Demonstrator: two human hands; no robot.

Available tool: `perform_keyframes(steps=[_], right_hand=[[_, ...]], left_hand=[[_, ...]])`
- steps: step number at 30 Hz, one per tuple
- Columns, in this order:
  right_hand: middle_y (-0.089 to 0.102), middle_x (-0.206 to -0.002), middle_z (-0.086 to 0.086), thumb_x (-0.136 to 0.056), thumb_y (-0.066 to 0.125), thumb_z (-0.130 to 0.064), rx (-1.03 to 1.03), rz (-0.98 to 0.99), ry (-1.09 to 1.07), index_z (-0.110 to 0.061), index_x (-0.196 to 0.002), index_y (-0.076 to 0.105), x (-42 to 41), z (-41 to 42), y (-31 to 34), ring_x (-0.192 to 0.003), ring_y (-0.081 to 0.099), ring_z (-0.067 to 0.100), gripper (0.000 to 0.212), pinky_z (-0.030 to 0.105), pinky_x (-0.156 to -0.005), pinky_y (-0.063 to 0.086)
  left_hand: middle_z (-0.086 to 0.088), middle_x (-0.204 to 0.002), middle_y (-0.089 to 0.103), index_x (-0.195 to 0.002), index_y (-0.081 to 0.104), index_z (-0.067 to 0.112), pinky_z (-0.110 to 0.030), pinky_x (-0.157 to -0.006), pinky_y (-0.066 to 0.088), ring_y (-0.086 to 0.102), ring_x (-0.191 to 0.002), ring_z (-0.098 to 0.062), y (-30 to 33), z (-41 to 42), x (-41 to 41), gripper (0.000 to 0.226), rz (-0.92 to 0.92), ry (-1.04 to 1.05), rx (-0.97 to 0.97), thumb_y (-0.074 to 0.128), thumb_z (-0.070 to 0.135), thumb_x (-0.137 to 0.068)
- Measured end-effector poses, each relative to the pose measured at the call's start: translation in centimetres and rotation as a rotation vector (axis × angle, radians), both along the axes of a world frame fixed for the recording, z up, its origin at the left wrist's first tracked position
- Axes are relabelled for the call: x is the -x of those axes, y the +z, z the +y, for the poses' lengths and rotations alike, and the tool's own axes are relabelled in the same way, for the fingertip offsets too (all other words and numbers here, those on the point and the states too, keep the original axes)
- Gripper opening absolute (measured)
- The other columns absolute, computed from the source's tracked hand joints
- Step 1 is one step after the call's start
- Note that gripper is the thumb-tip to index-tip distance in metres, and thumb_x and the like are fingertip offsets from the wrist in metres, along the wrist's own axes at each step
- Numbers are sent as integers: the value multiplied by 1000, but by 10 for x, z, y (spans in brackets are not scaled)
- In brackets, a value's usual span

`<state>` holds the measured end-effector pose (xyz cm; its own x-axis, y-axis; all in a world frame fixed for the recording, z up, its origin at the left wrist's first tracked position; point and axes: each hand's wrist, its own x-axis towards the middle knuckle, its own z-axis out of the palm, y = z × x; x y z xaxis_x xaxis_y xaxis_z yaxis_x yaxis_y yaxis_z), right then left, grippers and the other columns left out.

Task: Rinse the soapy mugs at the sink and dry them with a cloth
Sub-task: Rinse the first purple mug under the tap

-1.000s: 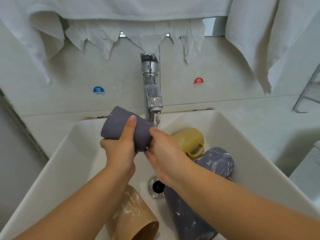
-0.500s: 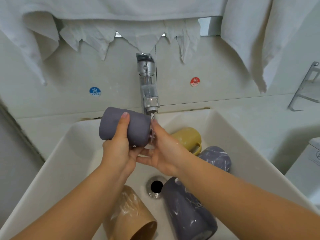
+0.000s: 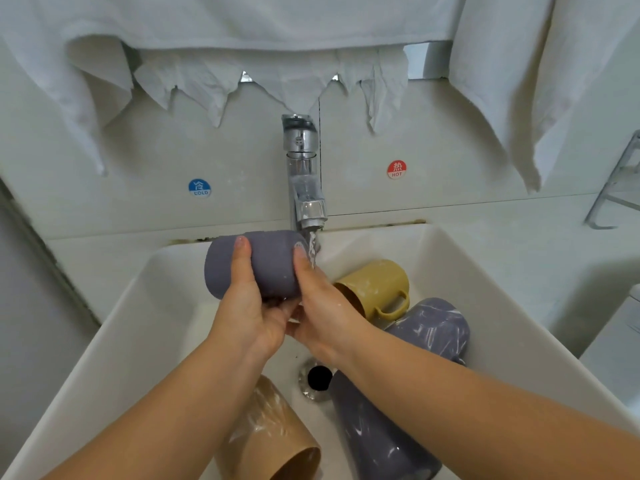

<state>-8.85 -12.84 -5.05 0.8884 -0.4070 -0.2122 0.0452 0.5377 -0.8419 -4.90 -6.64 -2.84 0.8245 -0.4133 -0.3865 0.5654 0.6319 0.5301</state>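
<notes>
Nearest me, a tan mug [image 3: 273, 434] lies on its side in the sink [image 3: 145, 327], streaked with white suds, and beside it a tall purple mug [image 3: 377, 431] with the same soapy smears; both look smooth and slippery. Between them sits the round metal drain [image 3: 317, 377].

Above the drain I hold the grey-purple mug [image 3: 256, 263] on its side. My left hand [image 3: 249, 306] wraps it from below, thumb laid over the matte, slightly grainy wall. My right hand [image 3: 322, 310] curls round the end nearest the stream, thumb up on the rim side. The mouth faces away from me to the right, I think, but I cannot see inside.

To do this well, I judge I should turn the mug slowly so the water [image 3: 312, 247] reaches the inside and all round the wall, and keep a firm grip, since wet soap makes it slick.

Further back lie a mustard mug [image 3: 375, 285] with a loop handle and another marbled purple mug [image 3: 433, 327], both on their sides. The chrome tap [image 3: 304, 188] runs a thin stream. White cloths [image 3: 502, 81] hang soft and creased along the wall, within reach for drying.
</notes>
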Motion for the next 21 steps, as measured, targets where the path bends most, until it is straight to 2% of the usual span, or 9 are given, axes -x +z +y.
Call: perform_keyframes(steps=[3,6,8,10,12,14,17,21], right_hand=[[72,-109,9,-92,46,-60,-116,59,-89,-16,-123,60,-3,-9,3,-96,70,23,55,35,-81,57],[71,-111,12,-100,35,-53,-142,110,-165,-13,-125,60,-4,-15,-2,-100,69,25,53,37,-84,57],[71,-108,9,-102,35,-44,-143,117,-166,-14,-122,61,0,-7,-3,-95,70,22,45,32,-73,58],[70,-105,2,-103,35,-41,-113,117,-118,-21,-120,59,2,7,-3,-86,67,13,36,27,-63,54],[67,-110,-1,-102,35,-44,-86,100,-101,-25,-129,51,0,15,-1,-82,64,8,37,26,-60,50],[67,-108,0,-99,39,-48,-71,85,-130,-22,-131,50,-3,13,2,-81,65,10,43,24,-61,50],[71,-99,3,-99,41,-49,-90,119,-172,-17,-123,58,-2,0,4,-82,69,15,44,25,-60,53],[72,-105,11,-103,35,-31,-89,140,-171,-12,-121,62,1,-10,-5,-93,70,24,37,31,-68,59]], left_hand=[[-9,-112,68,-112,54,12,-38,-62,61,70,-91,-23,-3,-8,9,44,-63,-21,-40,70,42,-84],[-9,-115,69,-120,53,11,-40,-64,62,70,-96,-25,-9,-15,9,53,-79,3,-78,72,41,-82],[-7,-112,69,-118,53,13,-40,-63,61,70,-93,-25,-9,-13,3,52,-51,34,-87,72,45,-82],[-4,-106,69,-119,54,15,-35,-55,58,70,-83,-21,-7,-8,-2,56,-16,55,-110,72,50,-80],[-2,-107,70,-119,55,17,-35,-59,56,70,-77,-18,-6,-6,0,57,8,56,-112,72,53,-78],[0,-107,70,-118,56,18,-35,-65,55,70,-78,-16,-7,-9,5,57,15,34,-84,73,54,-77],[-1,-106,71,-117,54,17,-35,-61,57,71,-85,-18,-10,-15,8,56,-17,40,-69,76,49,-76],[-2,-109,68,-104,52,16,-36,-61,59,70,-92,-20,-15,-16,7,41,-83,55,-110,75,41,-80]])
